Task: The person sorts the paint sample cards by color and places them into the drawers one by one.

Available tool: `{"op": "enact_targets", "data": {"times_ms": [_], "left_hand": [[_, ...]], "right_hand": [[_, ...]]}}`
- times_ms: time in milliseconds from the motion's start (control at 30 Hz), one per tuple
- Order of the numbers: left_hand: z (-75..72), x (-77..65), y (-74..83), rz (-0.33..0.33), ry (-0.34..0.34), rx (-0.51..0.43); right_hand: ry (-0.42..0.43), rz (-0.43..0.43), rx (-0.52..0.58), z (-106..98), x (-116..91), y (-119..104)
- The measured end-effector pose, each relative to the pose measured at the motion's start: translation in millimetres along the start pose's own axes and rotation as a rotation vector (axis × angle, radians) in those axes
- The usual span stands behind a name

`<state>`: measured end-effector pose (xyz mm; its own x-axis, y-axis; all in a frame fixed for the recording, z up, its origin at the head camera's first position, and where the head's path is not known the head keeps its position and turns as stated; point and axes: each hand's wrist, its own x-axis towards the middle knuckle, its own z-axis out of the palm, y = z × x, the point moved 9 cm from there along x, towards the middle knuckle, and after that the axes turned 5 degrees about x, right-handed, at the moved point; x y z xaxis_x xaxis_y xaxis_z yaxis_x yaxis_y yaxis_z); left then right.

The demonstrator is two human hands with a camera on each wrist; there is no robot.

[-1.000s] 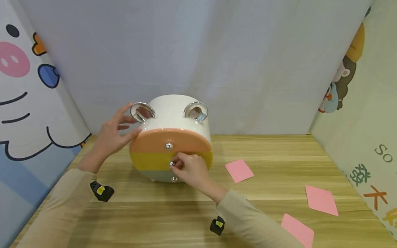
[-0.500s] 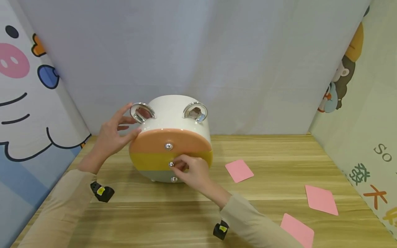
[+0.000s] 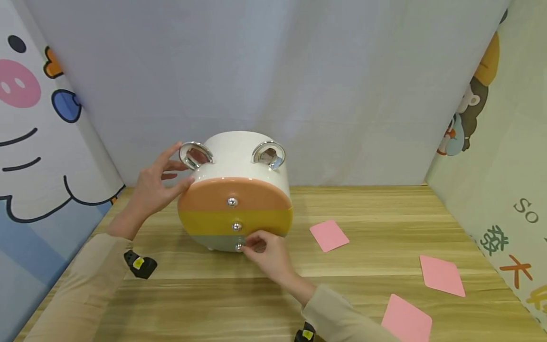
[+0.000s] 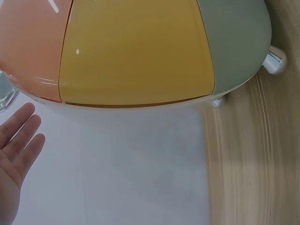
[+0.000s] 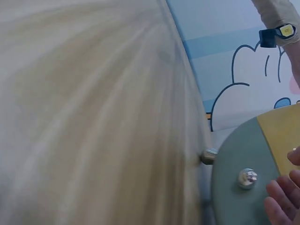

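1. From here I see the round-fronted cabinet (image 3: 213,202) standing on the desk (image 3: 213,304) — at three o'clock from the left hand (image 3: 151,187) and eleven o'clock from the right hand (image 3: 271,256).
2. I read the right hand as loosely parted, gripping nothing: the bottom knob (image 3: 239,247) sits at its nine o'clock, just beside the thumb tip, and the right wrist view shows a gap.
3. My left hand has its fingers extended, thumb against the cabinet's ten o'clock edge, the chrome-rimmed ear (image 3: 195,156) at its two o'clock.
4. Three pink squares (image 3: 329,236) lie between two and four o'clock from the right hand.
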<state>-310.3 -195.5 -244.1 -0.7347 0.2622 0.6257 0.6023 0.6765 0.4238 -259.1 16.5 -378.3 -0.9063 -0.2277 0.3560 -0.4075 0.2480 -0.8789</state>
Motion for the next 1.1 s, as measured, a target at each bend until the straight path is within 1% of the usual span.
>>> {"op": "enact_targets", "data": {"times_ms": [167,267,333,433,500,567,667,700,767,833,967,1100], "left_hand": [[-0.4,-0.8,-0.5,-0.006,-0.002,-0.004],[0.0,-1.1,-0.6,-0.007,-0.003,-0.009],[0.3,-1.3,-0.6,-0.006,-0.001,-0.014],[1.1,-1.3,-0.6,-0.008,0.003,-0.021],[1.4,-1.1,-0.6,-0.011,0.005,-0.022],[1.7,-1.1,-0.8,-0.016,0.005,-0.027],[1.5,-1.3,-0.9,-0.02,0.007,-0.025],[1.4,-1.5,-1.0,-0.021,0.009,-0.026],[1.4,-1.4,-1.2,-0.019,0.011,-0.026],[1.3,-1.6,-1.6,-0.02,0.013,-0.025],[0.9,-2.1,-1.8,-0.021,0.014,-0.029],[0.6,-2.2,-1.8,-0.021,0.01,-0.03]], "right_hand": [[0.089,0.143,0.098,5,-7,26],[0.139,0.223,0.178,9,-10,37],[0.167,0.263,0.227,12,-12,41],[0.217,0.31,0.287,13,-15,33],[0.266,0.349,0.325,15,-18,35],[0.323,0.405,0.384,19,-21,40],[0.403,0.48,0.499,28,-26,59],[0.425,0.495,0.536,30,-27,61],[0.458,0.499,0.587,33,-29,63],[0.484,0.489,0.616,35,-30,63],[0.532,0.462,0.653,36,-31,62],[0.582,0.464,0.677,39,-32,62]]}}
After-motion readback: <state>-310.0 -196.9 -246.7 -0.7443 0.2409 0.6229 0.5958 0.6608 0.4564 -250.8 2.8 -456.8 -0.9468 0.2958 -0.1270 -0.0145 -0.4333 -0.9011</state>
